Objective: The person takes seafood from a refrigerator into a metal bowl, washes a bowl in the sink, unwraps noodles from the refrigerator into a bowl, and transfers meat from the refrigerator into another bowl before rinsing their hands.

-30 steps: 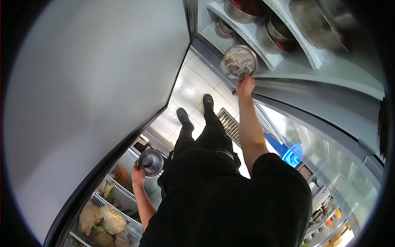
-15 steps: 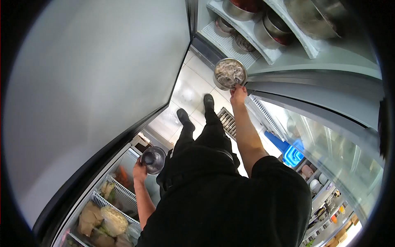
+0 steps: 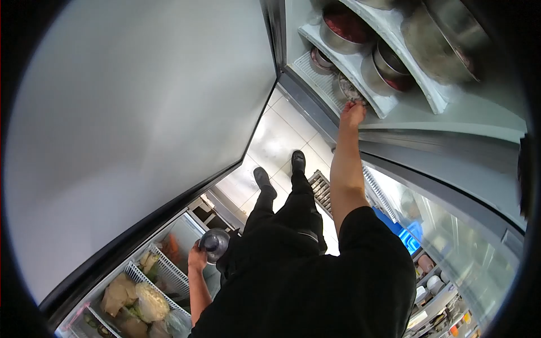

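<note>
My right hand (image 3: 353,114) reaches onto the lower shelf of the open fridge, its fingers closed on the near rim of a metal bowl (image 3: 341,90). Pale greyish food fills that bowl; the hand and the shelf above hide part of it. Beside it on the wire shelf sits another small metal bowl (image 3: 322,61). Low on the left, my left hand (image 3: 197,257) grips the edge of a round, grey, shiny dish or lid (image 3: 216,244) with a dark centre. Which of the two it is, I cannot tell.
Metal pots with red contents (image 3: 345,27) stand on the shelf above. A large fridge door (image 3: 141,112) fills the left. Below left, an open chest holds wire baskets (image 3: 169,270) and bagged vegetables (image 3: 151,301). A slatted grate (image 3: 322,191) lies near my feet.
My right hand has carried the bowl of greyish food from above the floor into the fridge, onto or just over the lower shelf. My left hand keeps hold of the round dish or lid.
</note>
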Action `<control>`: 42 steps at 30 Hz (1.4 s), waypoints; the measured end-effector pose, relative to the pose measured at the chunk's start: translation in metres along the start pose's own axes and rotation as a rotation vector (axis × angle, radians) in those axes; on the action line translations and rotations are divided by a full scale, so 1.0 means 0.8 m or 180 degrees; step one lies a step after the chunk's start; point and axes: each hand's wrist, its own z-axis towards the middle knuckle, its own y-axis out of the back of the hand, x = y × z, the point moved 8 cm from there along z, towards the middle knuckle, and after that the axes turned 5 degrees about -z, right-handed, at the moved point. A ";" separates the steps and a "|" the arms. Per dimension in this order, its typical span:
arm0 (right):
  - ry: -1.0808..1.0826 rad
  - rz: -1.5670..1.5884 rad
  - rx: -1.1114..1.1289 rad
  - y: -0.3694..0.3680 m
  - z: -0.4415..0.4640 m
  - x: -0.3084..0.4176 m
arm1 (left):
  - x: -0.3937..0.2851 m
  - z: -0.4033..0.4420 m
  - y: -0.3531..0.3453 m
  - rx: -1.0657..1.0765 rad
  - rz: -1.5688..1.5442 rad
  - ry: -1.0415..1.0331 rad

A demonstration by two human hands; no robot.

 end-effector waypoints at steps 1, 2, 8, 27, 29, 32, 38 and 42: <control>0.0070 0.0026 0.0030 -0.006 0.014 0.001 | 0.009 -0.005 -0.005 -0.0008 -0.0005 -0.0018; 0.0038 0.0044 0.0067 -0.015 0.022 0.001 | 0.005 -0.008 -0.007 -0.0014 -0.0015 -0.0040; -0.0154 0.0115 0.0230 -0.044 0.050 0.005 | -0.038 -0.008 -0.019 0.0023 0.0052 0.0268; -0.0906 -0.2158 0.1281 0.017 -0.024 -0.025 | -0.274 0.053 -0.040 -0.0263 -0.1371 -0.0892; -0.1016 -0.2860 0.2325 0.061 -0.038 -0.077 | -0.284 0.081 -0.047 -0.0059 -0.1317 -0.1200; -0.1568 -0.3994 0.2841 0.041 -0.188 -0.030 | -0.326 0.132 -0.067 0.0524 -0.2049 -0.1498; -0.0086 -0.4600 0.3945 -0.104 -0.385 0.172 | -0.452 0.087 -0.017 0.1367 -0.2662 -0.1572; 0.1620 -0.4516 0.3865 -0.203 -0.481 0.320 | -0.484 0.090 -0.003 0.1590 -0.2697 -0.1787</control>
